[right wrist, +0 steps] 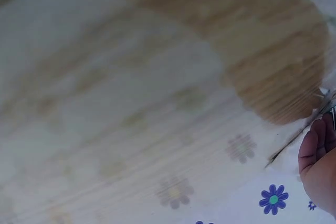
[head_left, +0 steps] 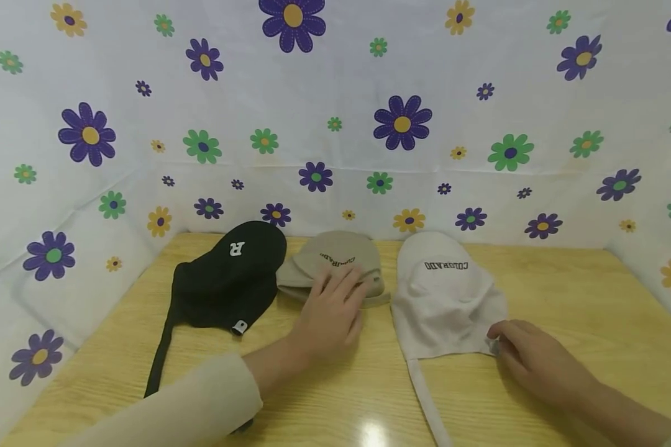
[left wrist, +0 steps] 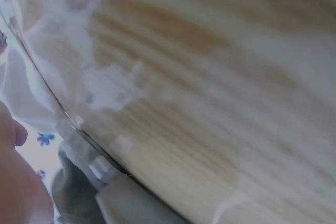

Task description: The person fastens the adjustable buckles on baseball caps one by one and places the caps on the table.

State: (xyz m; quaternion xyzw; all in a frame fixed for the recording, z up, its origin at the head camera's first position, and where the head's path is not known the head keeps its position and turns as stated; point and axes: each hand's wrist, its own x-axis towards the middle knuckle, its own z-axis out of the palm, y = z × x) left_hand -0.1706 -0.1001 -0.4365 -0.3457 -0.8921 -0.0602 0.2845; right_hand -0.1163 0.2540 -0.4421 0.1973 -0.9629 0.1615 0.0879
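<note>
Three flapped caps lie in a row on the wooden table. The middle one, a beige cap (head_left: pixel 341 242) with dark lettering, is folded up and partly hidden by my left hand (head_left: pixel 330 313), whose extended fingers rest on its front. To the right, a white cap (head_left: pixel 444 298) lettered COLORADO is spread flat with a long strap toward me. My right hand (head_left: pixel 542 360) pinches that cap's lower right corner between thumb and forefinger. On the left lies a black cap (head_left: pixel 229 279) with a white R, its strap trailing forward; my left sleeve hides some of it.
The wooden table (head_left: pixel 570 298) ends at a white cloth backdrop (head_left: pixel 335 81) with printed flowers, which also rises at both sides. Both wrist views mostly show the glossy table surface, with a hand at one edge.
</note>
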